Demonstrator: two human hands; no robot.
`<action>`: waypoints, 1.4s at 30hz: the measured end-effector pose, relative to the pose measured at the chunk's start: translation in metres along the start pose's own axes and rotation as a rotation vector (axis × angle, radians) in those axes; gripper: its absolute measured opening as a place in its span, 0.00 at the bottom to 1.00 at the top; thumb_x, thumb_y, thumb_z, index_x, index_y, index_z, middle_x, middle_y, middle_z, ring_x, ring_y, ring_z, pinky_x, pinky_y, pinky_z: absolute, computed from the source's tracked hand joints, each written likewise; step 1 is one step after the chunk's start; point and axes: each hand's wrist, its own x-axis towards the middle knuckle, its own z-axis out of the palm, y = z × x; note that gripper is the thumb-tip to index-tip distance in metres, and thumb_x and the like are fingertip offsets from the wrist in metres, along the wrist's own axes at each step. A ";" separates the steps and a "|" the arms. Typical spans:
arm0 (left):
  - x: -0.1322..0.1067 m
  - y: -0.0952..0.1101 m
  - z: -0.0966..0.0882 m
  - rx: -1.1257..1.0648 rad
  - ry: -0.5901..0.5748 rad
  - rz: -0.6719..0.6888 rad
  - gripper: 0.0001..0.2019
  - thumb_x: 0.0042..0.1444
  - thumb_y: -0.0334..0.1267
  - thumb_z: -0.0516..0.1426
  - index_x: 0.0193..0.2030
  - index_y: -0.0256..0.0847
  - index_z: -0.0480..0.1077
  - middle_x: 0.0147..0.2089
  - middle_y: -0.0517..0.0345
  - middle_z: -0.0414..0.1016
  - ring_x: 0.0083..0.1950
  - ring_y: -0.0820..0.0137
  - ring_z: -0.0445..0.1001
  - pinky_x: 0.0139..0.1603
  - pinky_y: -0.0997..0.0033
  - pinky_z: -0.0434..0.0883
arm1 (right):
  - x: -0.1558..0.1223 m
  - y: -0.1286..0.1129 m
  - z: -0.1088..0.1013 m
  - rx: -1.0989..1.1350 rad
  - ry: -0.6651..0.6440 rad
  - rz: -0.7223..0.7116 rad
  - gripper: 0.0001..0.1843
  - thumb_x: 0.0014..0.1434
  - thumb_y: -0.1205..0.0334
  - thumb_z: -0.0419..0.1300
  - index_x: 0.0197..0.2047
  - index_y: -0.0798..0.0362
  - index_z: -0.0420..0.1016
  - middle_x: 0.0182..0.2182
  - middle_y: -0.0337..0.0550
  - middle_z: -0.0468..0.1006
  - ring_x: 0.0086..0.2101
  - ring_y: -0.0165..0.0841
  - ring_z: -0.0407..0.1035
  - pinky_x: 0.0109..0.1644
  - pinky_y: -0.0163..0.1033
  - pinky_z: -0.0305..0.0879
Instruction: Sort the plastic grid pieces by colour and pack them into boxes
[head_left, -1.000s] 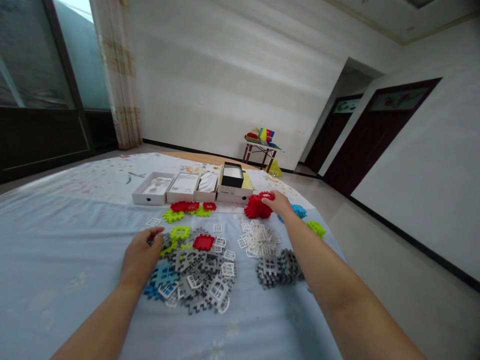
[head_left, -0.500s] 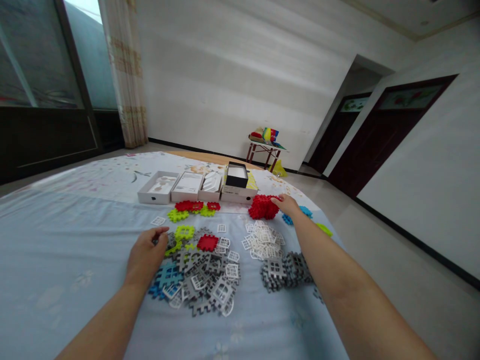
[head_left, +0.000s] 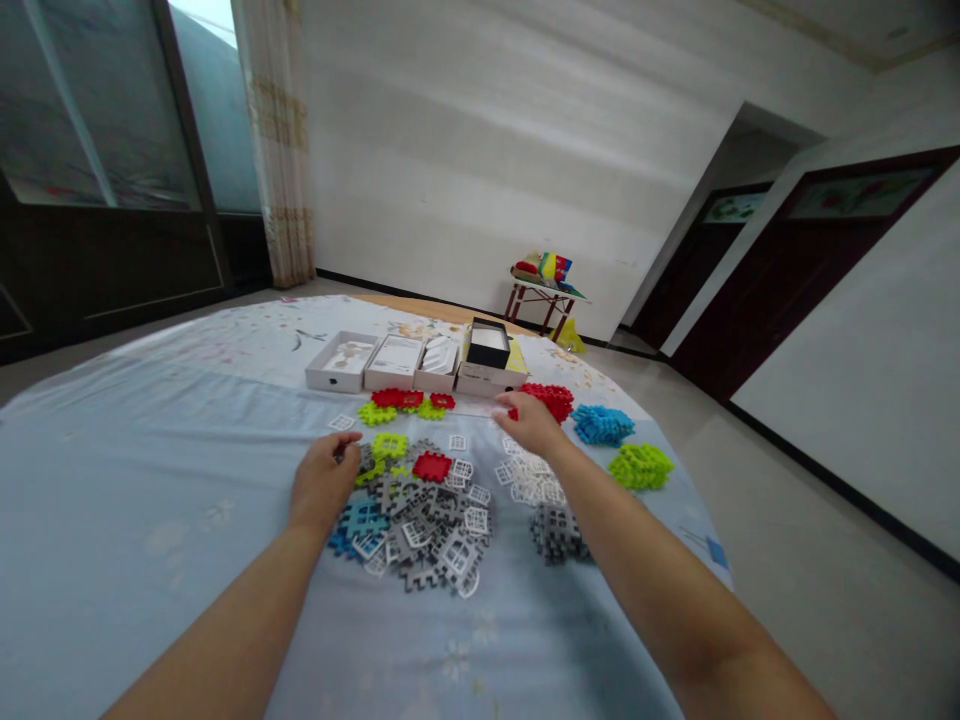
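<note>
My left hand [head_left: 322,482] rests at the left edge of a mixed pile of grey, white, blue and green interlocking pieces [head_left: 420,525], thumb and forefinger pinched together; what they hold is too small to name. A red piece [head_left: 433,466] lies on top of that pile. My right hand [head_left: 531,425] hovers between the red pile [head_left: 556,398] and the white pile [head_left: 538,488], its back towards me and its fingers mostly hidden. A stack of grey pieces [head_left: 559,532] sits beside my right forearm.
Everything lies on a pale blue bedsheet [head_left: 150,480]. A blue pile [head_left: 602,423] and a green pile [head_left: 640,465] sit near the right edge. Red and green flat pieces [head_left: 405,403] lie before open white boxes [head_left: 341,365] and a black box [head_left: 487,343]. A small table [head_left: 544,292] stands by the wall.
My right hand has drawn back from the top of the red pile towards the white pile. My left hand stays pinched at the mixed pile. The view has swung right, showing the blue and green piles fully.
</note>
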 end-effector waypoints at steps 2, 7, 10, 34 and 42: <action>-0.001 0.000 0.000 -0.003 0.008 0.004 0.19 0.50 0.41 0.48 0.43 0.36 0.74 0.42 0.48 0.76 0.45 0.61 0.73 0.50 0.62 0.68 | -0.013 -0.024 0.020 0.042 -0.087 -0.141 0.17 0.54 0.60 0.60 0.47 0.55 0.74 0.45 0.45 0.77 0.47 0.35 0.68 0.54 0.38 0.59; -0.002 0.001 -0.001 -0.013 0.012 0.006 0.20 0.50 0.40 0.48 0.43 0.34 0.74 0.42 0.46 0.76 0.44 0.61 0.73 0.49 0.63 0.68 | -0.032 -0.057 0.052 0.079 -0.238 -0.256 0.22 0.51 0.56 0.63 0.48 0.55 0.73 0.46 0.49 0.75 0.48 0.40 0.66 0.53 0.43 0.59; -0.003 0.003 -0.002 -0.014 0.011 0.006 0.20 0.50 0.40 0.48 0.43 0.33 0.74 0.42 0.46 0.76 0.44 0.62 0.73 0.49 0.64 0.68 | -0.034 -0.061 0.058 0.072 -0.301 -0.239 0.16 0.52 0.57 0.62 0.44 0.53 0.75 0.42 0.46 0.77 0.44 0.37 0.68 0.50 0.41 0.60; 0.000 -0.004 0.002 -0.007 0.032 0.033 0.19 0.50 0.40 0.48 0.42 0.35 0.74 0.41 0.48 0.76 0.42 0.63 0.72 0.48 0.64 0.68 | -0.035 -0.035 0.060 0.165 -0.186 0.041 0.17 0.56 0.58 0.56 0.47 0.55 0.73 0.43 0.47 0.76 0.42 0.33 0.69 0.46 0.35 0.61; -0.001 -0.002 0.001 0.014 0.022 0.040 0.19 0.51 0.40 0.48 0.43 0.35 0.74 0.42 0.48 0.75 0.44 0.63 0.72 0.49 0.63 0.68 | -0.033 -0.032 0.057 0.108 -0.356 -0.075 0.25 0.46 0.58 0.65 0.50 0.52 0.73 0.45 0.46 0.75 0.43 0.38 0.69 0.48 0.40 0.62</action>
